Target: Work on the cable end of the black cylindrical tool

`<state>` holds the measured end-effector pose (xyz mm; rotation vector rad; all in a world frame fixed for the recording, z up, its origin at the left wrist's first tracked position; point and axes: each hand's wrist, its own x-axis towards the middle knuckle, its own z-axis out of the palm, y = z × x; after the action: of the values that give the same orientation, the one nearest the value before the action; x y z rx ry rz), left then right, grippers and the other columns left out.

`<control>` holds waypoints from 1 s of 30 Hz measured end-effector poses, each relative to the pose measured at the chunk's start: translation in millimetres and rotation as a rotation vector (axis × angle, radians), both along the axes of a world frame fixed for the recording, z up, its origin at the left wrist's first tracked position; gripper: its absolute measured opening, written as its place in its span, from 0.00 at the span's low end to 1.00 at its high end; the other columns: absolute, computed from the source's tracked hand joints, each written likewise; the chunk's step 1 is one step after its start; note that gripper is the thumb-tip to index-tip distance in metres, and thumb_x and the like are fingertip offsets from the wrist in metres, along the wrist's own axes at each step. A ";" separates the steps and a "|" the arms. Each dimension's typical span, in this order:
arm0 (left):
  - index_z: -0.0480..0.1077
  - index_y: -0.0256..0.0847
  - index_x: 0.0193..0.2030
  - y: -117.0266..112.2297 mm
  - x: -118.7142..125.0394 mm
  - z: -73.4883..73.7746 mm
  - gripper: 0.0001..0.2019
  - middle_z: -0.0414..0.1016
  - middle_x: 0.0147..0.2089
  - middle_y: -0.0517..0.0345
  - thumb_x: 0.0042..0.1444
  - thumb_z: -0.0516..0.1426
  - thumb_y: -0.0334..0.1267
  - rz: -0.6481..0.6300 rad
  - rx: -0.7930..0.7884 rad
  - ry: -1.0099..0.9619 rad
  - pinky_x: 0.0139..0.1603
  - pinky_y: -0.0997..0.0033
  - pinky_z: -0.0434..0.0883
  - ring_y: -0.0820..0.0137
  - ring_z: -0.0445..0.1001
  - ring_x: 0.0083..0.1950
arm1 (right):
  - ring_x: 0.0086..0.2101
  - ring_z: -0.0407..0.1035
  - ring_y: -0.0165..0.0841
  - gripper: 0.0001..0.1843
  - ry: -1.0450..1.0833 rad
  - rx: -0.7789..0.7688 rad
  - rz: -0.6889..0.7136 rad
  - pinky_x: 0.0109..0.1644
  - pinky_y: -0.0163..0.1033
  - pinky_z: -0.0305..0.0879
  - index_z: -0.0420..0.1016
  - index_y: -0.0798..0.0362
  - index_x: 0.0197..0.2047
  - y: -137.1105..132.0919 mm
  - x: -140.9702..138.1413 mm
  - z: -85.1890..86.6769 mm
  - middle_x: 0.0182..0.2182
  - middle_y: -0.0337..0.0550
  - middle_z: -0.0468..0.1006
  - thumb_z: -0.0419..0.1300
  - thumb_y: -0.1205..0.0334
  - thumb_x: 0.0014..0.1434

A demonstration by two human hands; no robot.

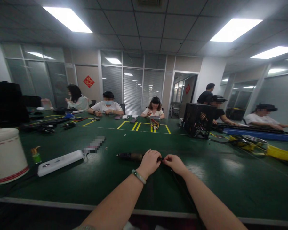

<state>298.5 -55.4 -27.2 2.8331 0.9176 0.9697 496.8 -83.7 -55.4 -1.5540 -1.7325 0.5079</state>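
A dark electric screwdriver [131, 156] lies on the green tabletop in front of me, its tip pointing left. My left hand [149, 163], with a bangle at the wrist, is wrapped over its rear part. Close beside it, my right hand [174, 164] pinches the black cable [180, 180] at the tool's back end. Fingers of both hands nearly meet there and hide the joint between cable and tool. From that spot the cable runs down past my right forearm to the table's front edge.
On the left stand a white paper bucket [7, 156], a small green bottle [36, 155] and a white power strip [60, 163]. A black computer case [198, 120] and yellow straps [282, 154] are at the right. Several people sit around the table's far side.
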 end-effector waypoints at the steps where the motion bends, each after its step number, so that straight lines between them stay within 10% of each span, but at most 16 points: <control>1: 0.70 0.44 0.40 0.4 0.1 -0.5 0.04 0.73 0.43 0.60 0.57 0.58 0.34 0.005 -0.004 -0.009 0.65 0.59 0.54 0.67 0.69 0.49 | 0.27 0.68 0.31 0.11 0.000 0.002 -0.001 0.29 0.32 0.59 0.77 0.54 0.31 -0.4 -0.2 0.5 0.26 0.39 0.78 0.61 0.55 0.55; 30: 0.71 0.45 0.39 -1.7 0.6 2.6 0.03 0.73 0.41 0.59 0.60 0.56 0.37 0.037 -0.005 0.082 0.46 0.67 0.64 0.66 0.70 0.45 | 0.27 0.69 0.31 0.08 -0.085 0.005 -0.029 0.30 0.32 0.58 0.78 0.53 0.31 -4.1 -3.2 7.4 0.26 0.39 0.78 0.61 0.58 0.55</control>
<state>299.1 -57.2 -24.6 2.8810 0.9817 0.8588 493.6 -87.8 -48.1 -1.6155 -1.7711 0.4280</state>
